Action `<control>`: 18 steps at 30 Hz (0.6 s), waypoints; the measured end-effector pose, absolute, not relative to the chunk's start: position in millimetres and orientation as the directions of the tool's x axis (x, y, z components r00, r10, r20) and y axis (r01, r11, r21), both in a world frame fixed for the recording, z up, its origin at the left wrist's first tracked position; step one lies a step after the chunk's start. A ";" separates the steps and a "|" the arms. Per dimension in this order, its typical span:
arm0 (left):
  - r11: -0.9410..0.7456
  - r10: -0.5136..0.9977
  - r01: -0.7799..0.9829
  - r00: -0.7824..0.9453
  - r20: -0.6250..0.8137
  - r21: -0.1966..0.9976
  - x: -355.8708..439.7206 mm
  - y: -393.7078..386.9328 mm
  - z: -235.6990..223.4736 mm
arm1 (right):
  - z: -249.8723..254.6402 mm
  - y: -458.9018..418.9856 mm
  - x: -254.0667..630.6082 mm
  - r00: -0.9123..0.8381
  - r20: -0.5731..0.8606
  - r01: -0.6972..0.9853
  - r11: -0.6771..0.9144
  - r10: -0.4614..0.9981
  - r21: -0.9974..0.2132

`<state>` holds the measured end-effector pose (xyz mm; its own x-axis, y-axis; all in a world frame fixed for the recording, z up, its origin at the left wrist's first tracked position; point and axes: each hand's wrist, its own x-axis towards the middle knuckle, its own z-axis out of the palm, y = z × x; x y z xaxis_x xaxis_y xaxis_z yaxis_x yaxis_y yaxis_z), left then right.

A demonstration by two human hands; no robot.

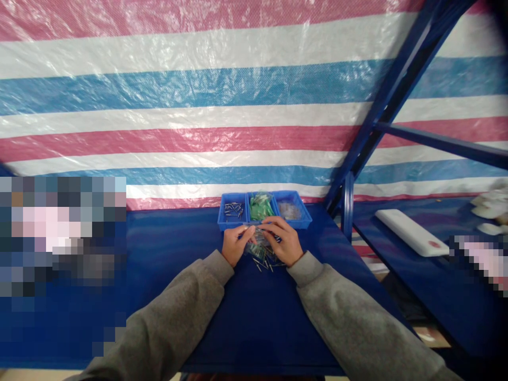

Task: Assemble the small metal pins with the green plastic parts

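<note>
My left hand [235, 245] and my right hand [286, 241] meet over the blue table, fingers pinched together. Between them is a small clear plastic bag [254, 236], with the left fingers closed on its side and the right fingertips at its upper edge. Below the hands lies a loose heap of thin metal pieces [264, 263], partly covered by the fingers; their exact kind is too small to tell. Just beyond stands a blue divided tray [238, 225], with short metal pieces [233, 208] on the left, green packets [260, 207] in the middle and clear plastic bags [289, 211] on the right.
The blue table [262, 328] runs to a striped plastic sheet [190, 143] behind. A blue metal frame post [347, 206] rises at the right. On the second table beyond it lies a white oblong box [413, 233]. Blurred-out areas hide things at far left and right.
</note>
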<state>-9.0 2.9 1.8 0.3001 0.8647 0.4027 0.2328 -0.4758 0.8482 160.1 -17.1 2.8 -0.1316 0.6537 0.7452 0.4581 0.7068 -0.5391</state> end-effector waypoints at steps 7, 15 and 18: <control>-0.519 0.846 0.102 0.199 0.494 0.849 -9.2 2.9 2.5 | 3.7 -16.9 160.1 -0.118 0.711 0.461 0.672 0.693 -0.579; -0.684 0.728 0.213 0.262 0.634 0.698 -7.8 2.7 7.0 | 4.1 -17.5 160.9 -0.103 0.624 0.429 0.600 0.775 -0.675; -0.652 0.757 0.232 0.259 0.601 0.722 -7.4 4.9 2.1 | 3.0 -17.6 160.7 -0.088 0.628 0.430 0.599 0.773 -0.676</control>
